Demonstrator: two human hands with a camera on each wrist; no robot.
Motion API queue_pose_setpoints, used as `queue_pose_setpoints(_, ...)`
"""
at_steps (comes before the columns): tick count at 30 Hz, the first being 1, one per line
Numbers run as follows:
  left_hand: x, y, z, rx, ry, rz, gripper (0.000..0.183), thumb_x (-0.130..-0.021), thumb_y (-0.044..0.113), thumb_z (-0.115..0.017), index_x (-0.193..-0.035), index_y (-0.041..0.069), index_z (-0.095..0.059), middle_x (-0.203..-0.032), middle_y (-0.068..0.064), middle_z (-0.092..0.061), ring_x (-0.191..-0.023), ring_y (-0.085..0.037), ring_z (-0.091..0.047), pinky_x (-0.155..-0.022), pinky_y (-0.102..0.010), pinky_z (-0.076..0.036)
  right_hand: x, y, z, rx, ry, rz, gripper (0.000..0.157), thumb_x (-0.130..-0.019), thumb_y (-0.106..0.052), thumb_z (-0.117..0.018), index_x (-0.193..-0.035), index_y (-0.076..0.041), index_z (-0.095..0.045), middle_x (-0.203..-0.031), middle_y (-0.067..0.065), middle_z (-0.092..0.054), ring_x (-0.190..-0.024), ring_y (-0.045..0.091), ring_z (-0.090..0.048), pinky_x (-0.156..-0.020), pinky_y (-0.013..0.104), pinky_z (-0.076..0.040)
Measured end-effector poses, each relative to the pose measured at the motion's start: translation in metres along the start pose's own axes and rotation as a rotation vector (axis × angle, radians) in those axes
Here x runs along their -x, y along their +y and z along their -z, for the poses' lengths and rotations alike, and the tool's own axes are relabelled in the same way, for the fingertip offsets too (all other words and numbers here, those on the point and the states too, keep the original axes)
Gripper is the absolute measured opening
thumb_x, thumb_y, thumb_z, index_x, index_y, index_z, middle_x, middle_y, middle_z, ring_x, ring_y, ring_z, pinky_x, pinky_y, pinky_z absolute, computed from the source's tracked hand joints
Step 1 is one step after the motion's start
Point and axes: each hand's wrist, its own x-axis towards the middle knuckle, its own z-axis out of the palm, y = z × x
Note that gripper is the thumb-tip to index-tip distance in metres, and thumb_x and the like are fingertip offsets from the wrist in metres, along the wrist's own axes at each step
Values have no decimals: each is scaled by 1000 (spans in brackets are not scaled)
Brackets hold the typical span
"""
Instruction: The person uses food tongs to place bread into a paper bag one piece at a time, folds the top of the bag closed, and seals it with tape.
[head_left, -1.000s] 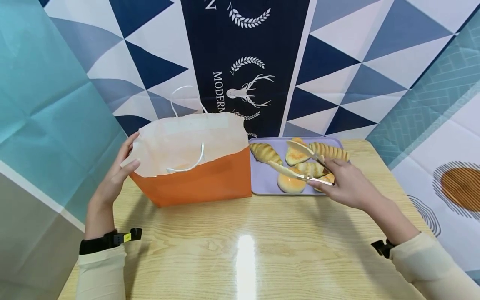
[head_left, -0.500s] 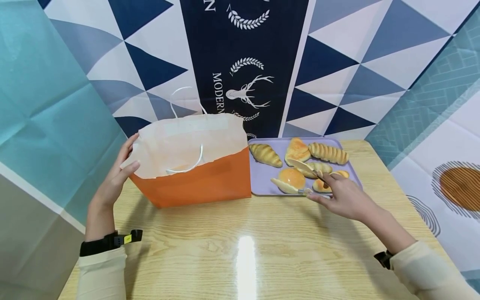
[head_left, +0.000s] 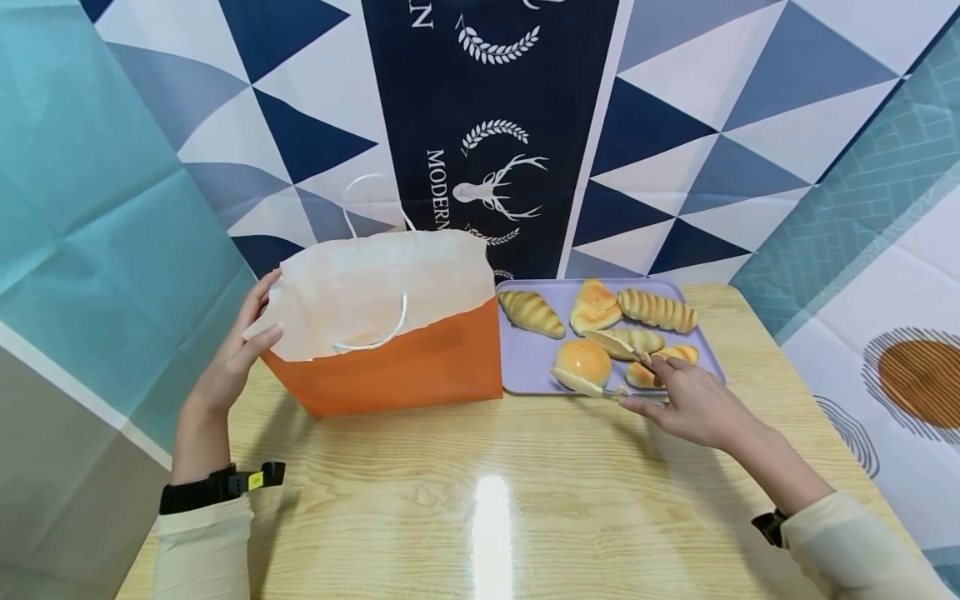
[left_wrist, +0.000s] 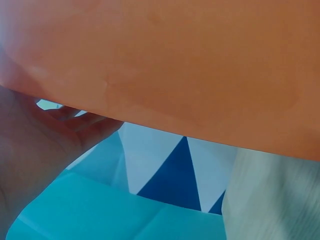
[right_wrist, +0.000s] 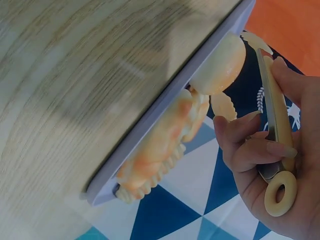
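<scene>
The yellow label point(head_left: 255, 480) on the left wristband point(head_left: 197, 493) is too small to read. The right hand point(head_left: 696, 406) grips the tongs point(right_wrist: 277, 107), arms parted about the bun point(head_left: 583, 360), not yet lifted from the tray point(head_left: 528, 368); five other breads point(head_left: 657, 310) there seem left to handle. The left hand point(head_left: 228, 362), spread wide, holds the bag point(head_left: 420, 367), contents unclear. Sideways on the wall cloth point(head_left: 540, 96): "MODERN".

Sideways "MODERN" point(head_left: 437, 190) and cut-off "N" point(head_left: 422, 17) on navy backdrop panel point(head_left: 495, 98)

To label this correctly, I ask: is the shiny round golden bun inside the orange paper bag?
No, the shiny round golden bun lies on the flat lavender tray, beside the orange paper bag.
</scene>
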Motion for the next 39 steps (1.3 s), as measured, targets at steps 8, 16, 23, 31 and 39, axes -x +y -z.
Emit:
queue_pose_setpoints(8,1,1,0,-11,0,0,66,-100,12,-39,-160,24,-14,-161,-9,-6,-141,-26,-7,-104,-78,-3,1,4,-5,2,-22,-19,80,-85,-61,-64,-121,11,-60,-93,24,-69,-74,32,-65,-60,52,-53)
queue_pose_setpoints(16,0,1,0,-16,4,0,66,-100,12,-39,-160,24,-14,-161,-9,-7,-141,-26,-8,-103,-78,-4,1,0,-6,15,-42,-42,85,-85,-60,-65,-130,12,-56,-102,30,-68,-76,35,-66,-62,54,-54)
queue_pose_setpoints(23,1,2,-1,-22,3,7,66,-100,12,-39,-160,25,-14,-161,-9,-6,-141,-27,-8,-103,-78,-4,-1,-5,-7,25,-22,-31,79,-85,-56,-68,-124,11,-59,-97,27,-68,-64,30,-63,-52,47,-52)
queue_pose_setpoints(31,0,1,0,-27,-1,5,66,-100,12,-39,-160,25,-13,-162,-8,-5,-141,-27,-6,-103,-78,-4,-2,-5,-9,18,2,-19,68,-85,-52,-71,-114,9,-63,-84,17,-66,-58,21,-58,-47,40,-48)
queue_pose_setpoints(39,0,1,0,-25,-4,3,66,-101,12,-39,-160,24,-13,-162,-9,-6,-141,-27,-8,-103,-78,-5,-7,-7,-2,18,29,11,60,-87,-52,-68,-106,5,-65,-82,16,-67,-59,22,-59,-48,40,-49)
